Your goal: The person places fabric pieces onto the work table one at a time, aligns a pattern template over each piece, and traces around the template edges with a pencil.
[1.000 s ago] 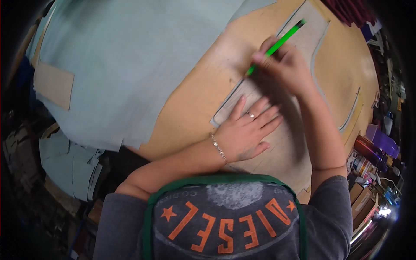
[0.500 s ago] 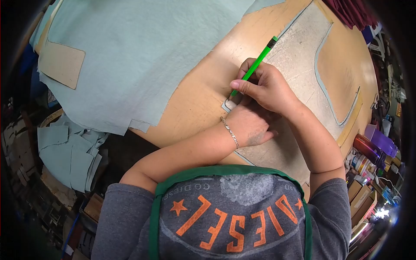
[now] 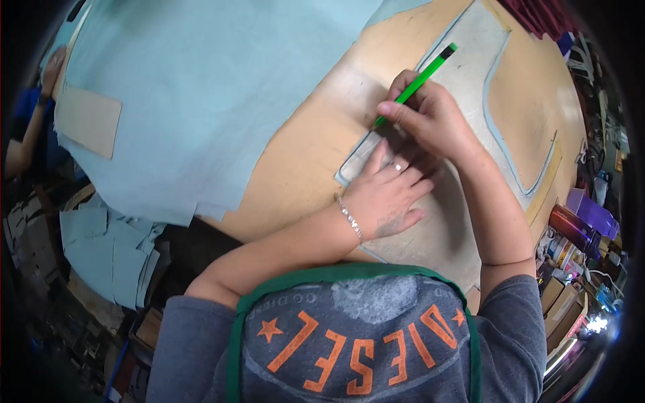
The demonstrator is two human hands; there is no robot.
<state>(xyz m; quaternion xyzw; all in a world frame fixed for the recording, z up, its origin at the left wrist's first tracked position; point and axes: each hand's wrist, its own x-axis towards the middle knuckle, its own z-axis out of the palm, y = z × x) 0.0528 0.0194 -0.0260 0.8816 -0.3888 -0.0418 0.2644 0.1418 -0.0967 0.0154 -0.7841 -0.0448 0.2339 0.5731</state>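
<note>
My right hand (image 3: pixel 433 117) grips a green pencil (image 3: pixel 423 79), its black-banded end pointing up and away to the right. The pencil's lower tip meets the left edge of a large grey, scuffed flat template (image 3: pixel 463 74). Blue material (image 3: pixel 496 119) shows as a thin border around the template. Just below the right hand, my left hand (image 3: pixel 386 191) lies flat on the template, fingers spread, a ring and a chain bracelet on it. Some of its fingertips are in shadow close to the right hand.
A wide light-blue sheet (image 3: pixel 195 101) covers the left of the tan table (image 3: pixel 295 161), with a beige card (image 3: pixel 89 122) on it. Blue offcuts (image 3: pixel 111 248) are piled lower left. Another person's arm (image 3: pixel 33 124) reaches in at far left. Boxes (image 3: pixel 563 305) and clutter stand at right.
The pencil and my right hand have moved up and right along the template's edge. My left hand's fingers show more. Another person's arm has appeared at the far left.
</note>
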